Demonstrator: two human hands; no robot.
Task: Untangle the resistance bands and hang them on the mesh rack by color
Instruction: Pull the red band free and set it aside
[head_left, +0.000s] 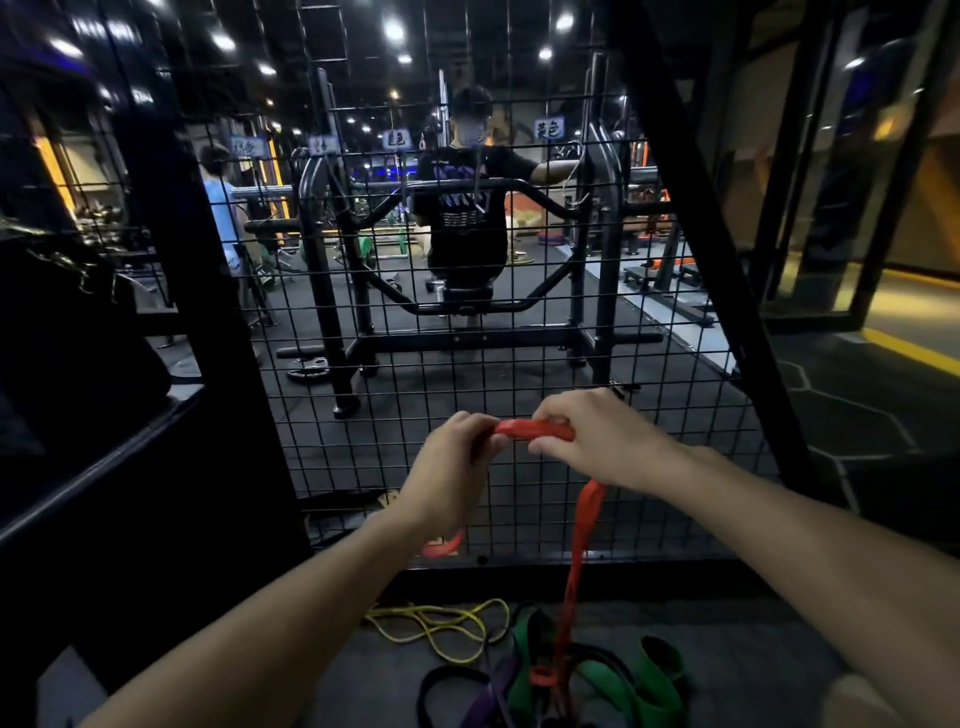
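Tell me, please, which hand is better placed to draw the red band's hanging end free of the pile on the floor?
Right, probably. The red band hangs from beneath the right hand straight down into the pile. The left hand only pinches the band's other end.

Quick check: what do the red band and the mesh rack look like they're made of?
Red band: likely rubber or latex, matte; it hangs limp and flat from the hands. Mesh rack: looks like welded metal wire, black coated, in thin rigid straight grid lines.

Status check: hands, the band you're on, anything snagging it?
Left hand and right hand both grip red band at mesh rack. Its tail hangs into floor pile, apparently caught among green and black bands.
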